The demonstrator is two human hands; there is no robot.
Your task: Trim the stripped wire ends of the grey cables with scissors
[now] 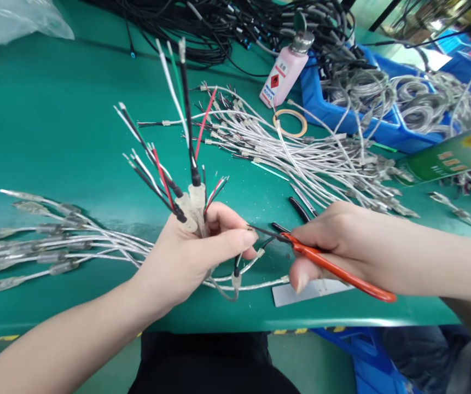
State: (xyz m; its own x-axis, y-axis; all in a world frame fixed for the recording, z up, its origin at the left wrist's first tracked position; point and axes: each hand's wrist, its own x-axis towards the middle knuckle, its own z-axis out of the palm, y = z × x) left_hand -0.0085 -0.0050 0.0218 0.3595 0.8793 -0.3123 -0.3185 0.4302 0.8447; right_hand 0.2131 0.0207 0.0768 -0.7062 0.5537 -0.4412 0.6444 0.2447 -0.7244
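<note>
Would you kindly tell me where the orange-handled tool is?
In the head view, the orange-handled tool is right of centre, held in the right hand, its tip close to the left hand.

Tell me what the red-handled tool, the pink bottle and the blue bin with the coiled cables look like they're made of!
Red-handled tool: glossy plastic or rubber handles, by their smooth shine; the thin, dark tip is probably metal.

Pink bottle: probably smooth plastic, with an even, soft sheen; its silvery cap shines like metal.

Blue bin: likely hard plastic, with smooth, evenly coloured walls.
</note>
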